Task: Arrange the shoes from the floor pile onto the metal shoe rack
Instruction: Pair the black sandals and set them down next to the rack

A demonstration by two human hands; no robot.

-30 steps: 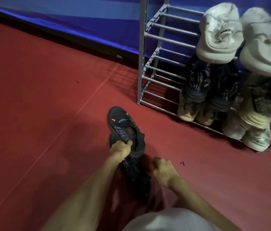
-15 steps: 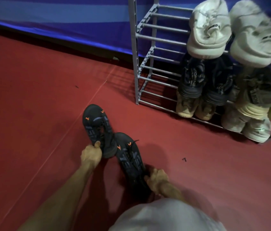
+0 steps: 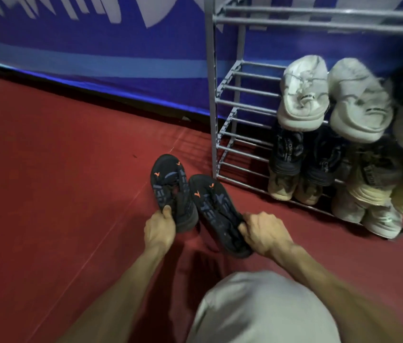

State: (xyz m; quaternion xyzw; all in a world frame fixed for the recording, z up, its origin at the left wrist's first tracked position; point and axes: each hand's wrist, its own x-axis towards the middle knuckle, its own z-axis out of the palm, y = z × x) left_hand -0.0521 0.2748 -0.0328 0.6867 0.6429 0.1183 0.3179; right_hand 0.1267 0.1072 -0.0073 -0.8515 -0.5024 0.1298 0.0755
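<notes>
Both black shoes now sit closer to the metal shoe rack (image 3: 211, 95): left hand (image 3: 159, 229) grips the left shoe (image 3: 170, 186), right hand (image 3: 265, 232) grips the right shoe (image 3: 216, 209).

Matt grey metal rack (image 3: 212, 100) at 1 o'clock; matt black fabric shoes (image 3: 170, 186) on smooth red floor (image 3: 47, 194); scuffed white shoes (image 3: 302, 95) at 2 o'clock.
</notes>
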